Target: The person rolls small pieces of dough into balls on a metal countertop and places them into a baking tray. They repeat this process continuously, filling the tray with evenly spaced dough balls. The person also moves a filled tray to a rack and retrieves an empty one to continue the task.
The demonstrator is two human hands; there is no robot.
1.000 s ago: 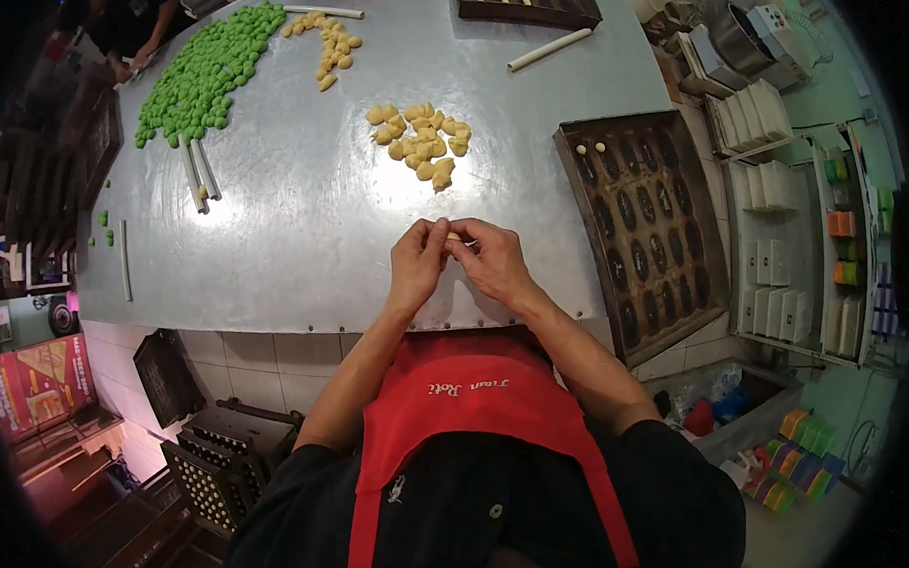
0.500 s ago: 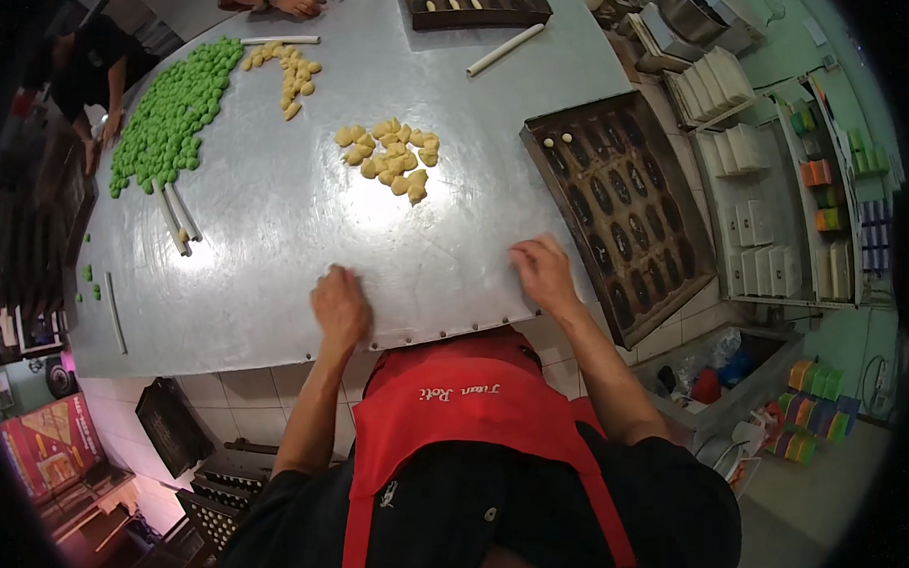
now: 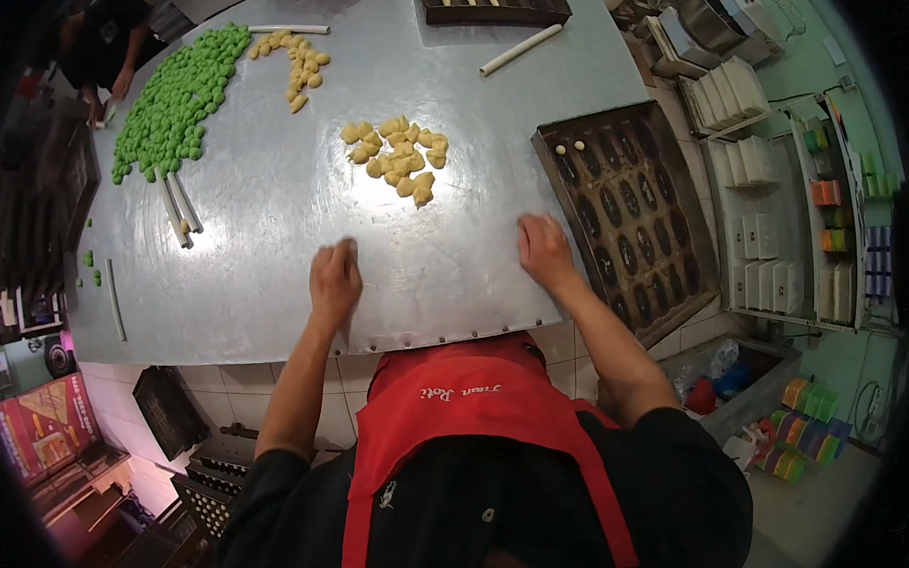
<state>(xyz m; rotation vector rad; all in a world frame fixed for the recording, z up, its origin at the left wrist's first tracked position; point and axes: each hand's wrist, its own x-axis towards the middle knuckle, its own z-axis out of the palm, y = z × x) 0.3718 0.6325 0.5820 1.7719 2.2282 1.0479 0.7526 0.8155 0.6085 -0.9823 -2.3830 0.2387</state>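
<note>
My left hand [image 3: 334,280] rests on the metal tabletop [image 3: 265,291] near its front edge, fingers curled in. Across from it, my right hand [image 3: 546,252] also has bent fingers against the surface, beside the dark baking tray [image 3: 627,213]. What lies under either palm, if anything, is hidden. Beyond both hands, and touching neither, sits a loose pile of yellow dough pieces [image 3: 400,158]. The tray has rows of oval hollows and holds two small pale dough balls [image 3: 570,148] at its far left corner.
Green dough balls [image 3: 173,104] cover the far left, beside more yellow pieces [image 3: 307,64]. Pale rods [image 3: 522,49] lie about the table. A second tray [image 3: 495,4] stands at the far edge. Another person [image 3: 106,51] is at the far left; shelves [image 3: 763,223] stand right.
Both my hands have slid a little away from me across the table, staying curled. The other person's hand at the far edge has left the view. The view has shifted slightly.
</note>
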